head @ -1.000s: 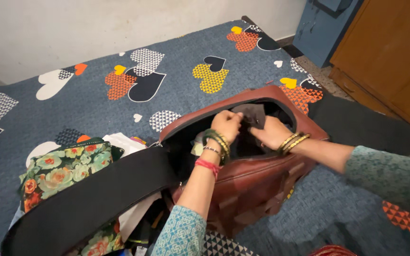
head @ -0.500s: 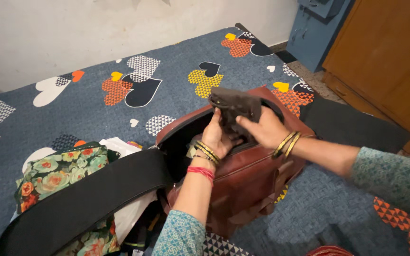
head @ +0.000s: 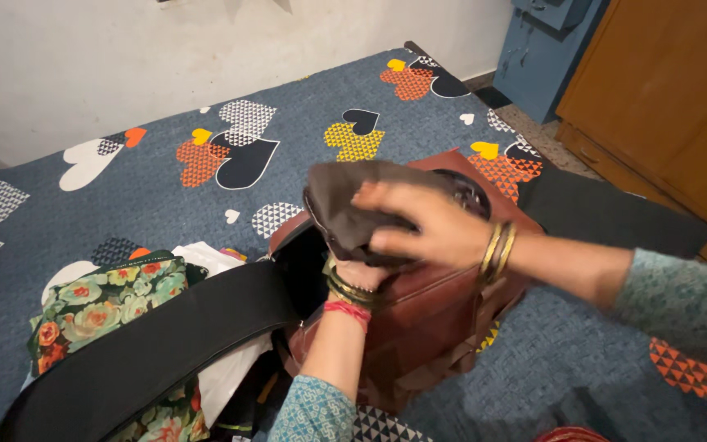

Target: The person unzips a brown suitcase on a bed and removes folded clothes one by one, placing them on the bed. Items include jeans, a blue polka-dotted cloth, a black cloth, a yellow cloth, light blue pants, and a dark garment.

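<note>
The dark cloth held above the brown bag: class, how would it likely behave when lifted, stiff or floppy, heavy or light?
Probably floppy: the dark cloth sags and folds around the right hand. Likely light, since it bunches loosely with the left hand underneath. It seems unlikely to roll or break, though it could snag on the brown bag opening.

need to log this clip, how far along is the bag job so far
Done: the brown leather bag stands open on the bed, its black strap laid aside. In hand: the right hand holds a dark cloth over the opening, with the left hand beneath. Left: floral fabric and white items lie beside the bag.
</note>
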